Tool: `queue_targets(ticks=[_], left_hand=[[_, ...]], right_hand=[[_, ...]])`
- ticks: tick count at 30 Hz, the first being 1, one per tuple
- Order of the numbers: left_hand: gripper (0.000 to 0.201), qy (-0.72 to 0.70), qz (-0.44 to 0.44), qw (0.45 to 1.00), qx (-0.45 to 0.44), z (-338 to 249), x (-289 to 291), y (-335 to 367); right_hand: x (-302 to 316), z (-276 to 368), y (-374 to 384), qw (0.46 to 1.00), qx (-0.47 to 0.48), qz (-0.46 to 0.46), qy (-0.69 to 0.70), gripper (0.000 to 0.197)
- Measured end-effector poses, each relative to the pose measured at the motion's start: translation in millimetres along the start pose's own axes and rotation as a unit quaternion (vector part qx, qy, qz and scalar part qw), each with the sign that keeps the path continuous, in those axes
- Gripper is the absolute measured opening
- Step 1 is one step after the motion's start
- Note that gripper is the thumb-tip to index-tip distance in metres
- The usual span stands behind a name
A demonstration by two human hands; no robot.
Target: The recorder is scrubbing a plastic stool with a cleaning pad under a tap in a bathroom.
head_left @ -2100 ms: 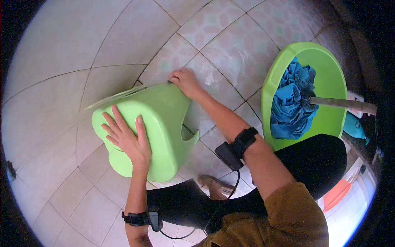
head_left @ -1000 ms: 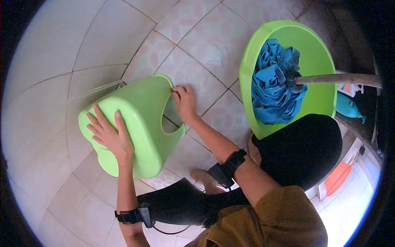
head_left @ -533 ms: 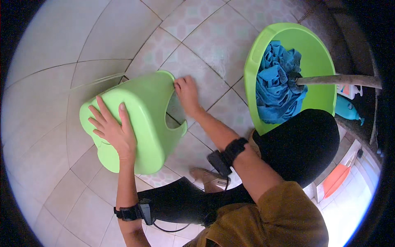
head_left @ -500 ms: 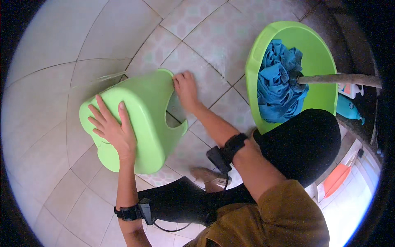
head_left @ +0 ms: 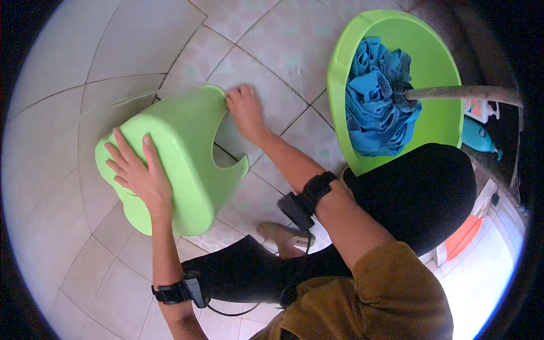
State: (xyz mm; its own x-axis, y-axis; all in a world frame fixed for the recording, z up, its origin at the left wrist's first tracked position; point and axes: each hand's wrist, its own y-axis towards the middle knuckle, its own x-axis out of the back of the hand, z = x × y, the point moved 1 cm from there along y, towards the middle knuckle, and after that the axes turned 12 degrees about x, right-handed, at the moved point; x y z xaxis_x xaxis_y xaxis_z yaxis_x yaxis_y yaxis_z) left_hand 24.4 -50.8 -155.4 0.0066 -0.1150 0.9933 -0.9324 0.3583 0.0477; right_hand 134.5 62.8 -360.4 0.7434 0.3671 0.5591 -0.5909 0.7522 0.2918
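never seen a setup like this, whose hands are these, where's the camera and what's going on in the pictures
There's no robot here: these are a person's own bare hands. Every picture comes from a wide camera on their head, looking down, so straight lines bend near the rim. Both forearms wear a strapped-on black device. On the tiled floor is a green plastic stool. The left hand lies spread on its seat; the right hand is at a leg edge, its grip too hidden to judge. To the right, a green basin holds crumpled blue cloth.
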Motion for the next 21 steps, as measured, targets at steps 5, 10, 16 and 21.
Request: queue_targets(ticks=[5, 10, 16, 21], left_hand=[[0.064, -0.011, 0.004, 1.0, -0.004, -8.8, -4.8, -1.1], [0.063, 0.008, -0.007, 1.0, 0.013, 7.2, 1.8, 0.2], [0.064, -0.013, -0.003, 1.0, -0.006, -13.2, -5.7, 2.0], [0.065, -0.006, -0.01, 1.0, 0.006, 3.5, -4.8, 3.2]], right_hand=[[-12.5, 20.4, -10.5, 0.983, -0.14, -0.112, 0.027, 0.015], [21.0, 80.8, -24.7, 0.932, -0.253, -0.054, 0.255, 0.017], [4.1, 15.4, -6.1, 0.967, -0.223, -0.028, 0.116, 0.013], [18.2, 64.0, -12.6, 0.962, -0.204, -0.009, 0.183, 0.007]])
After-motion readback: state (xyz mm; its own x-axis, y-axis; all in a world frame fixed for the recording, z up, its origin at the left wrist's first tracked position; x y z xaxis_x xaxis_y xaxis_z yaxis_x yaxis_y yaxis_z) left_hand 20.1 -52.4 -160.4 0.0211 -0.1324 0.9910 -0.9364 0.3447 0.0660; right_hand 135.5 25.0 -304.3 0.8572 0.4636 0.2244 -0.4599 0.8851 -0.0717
